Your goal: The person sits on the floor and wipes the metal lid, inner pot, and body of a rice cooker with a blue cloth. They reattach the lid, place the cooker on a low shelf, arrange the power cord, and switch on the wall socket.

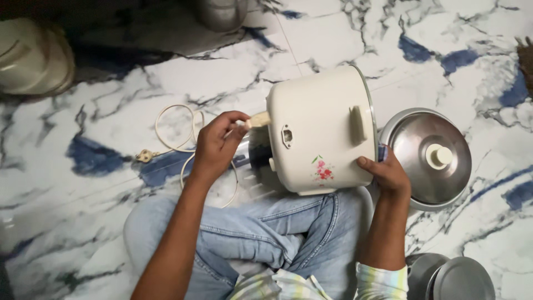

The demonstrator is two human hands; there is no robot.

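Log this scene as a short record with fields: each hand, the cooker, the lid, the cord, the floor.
left hand: pinches the cream plug at the cooker's base end
right hand: grips the cooker's rim edge
rice cooker: cream body with a flower print, tipped on its side across the person's lap
lid: steel, cream knob, lying on the floor to the right of the cooker
cord: cream, looped on the floor
floor: white and blue marble pattern
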